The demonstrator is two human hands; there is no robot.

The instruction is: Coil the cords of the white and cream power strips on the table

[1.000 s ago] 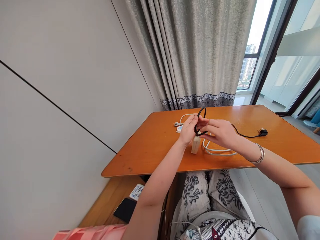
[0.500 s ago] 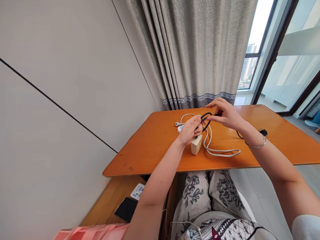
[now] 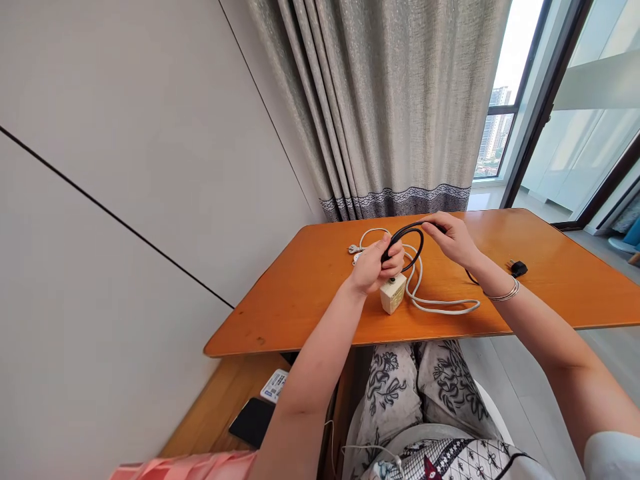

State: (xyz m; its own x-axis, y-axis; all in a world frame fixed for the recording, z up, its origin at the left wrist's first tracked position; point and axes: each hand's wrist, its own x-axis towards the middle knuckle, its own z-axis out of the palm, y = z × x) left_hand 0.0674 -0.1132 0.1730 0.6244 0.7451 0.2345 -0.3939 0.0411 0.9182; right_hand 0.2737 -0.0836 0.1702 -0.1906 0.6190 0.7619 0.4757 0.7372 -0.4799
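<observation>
My left hand [image 3: 376, 264] is closed around gathered loops of a black power cord [image 3: 413, 230], above the table. To its right, my right hand [image 3: 450, 239] grips another stretch of the same cord between thumb and fingers. The cord's black plug [image 3: 519, 269] lies on the table beyond my right wrist. Just below my left hand stands a cream-coloured box [image 3: 393, 295], its top partly hidden. A white cord [image 3: 445, 307] lies in loose bends beside the box, and its pale plug [image 3: 354, 249] rests behind my left hand.
The orange-brown wooden table [image 3: 300, 293] has its front edge over my lap. A black phone [image 3: 251, 422] and a white card-like item [image 3: 273, 385] lie on a lower wooden surface at left. A grey curtain [image 3: 400, 107] hangs behind the table.
My right hand has closed onto the cord and moved slightly lower. The black loop between my hands is larger, and the black plug has shifted a little left.
</observation>
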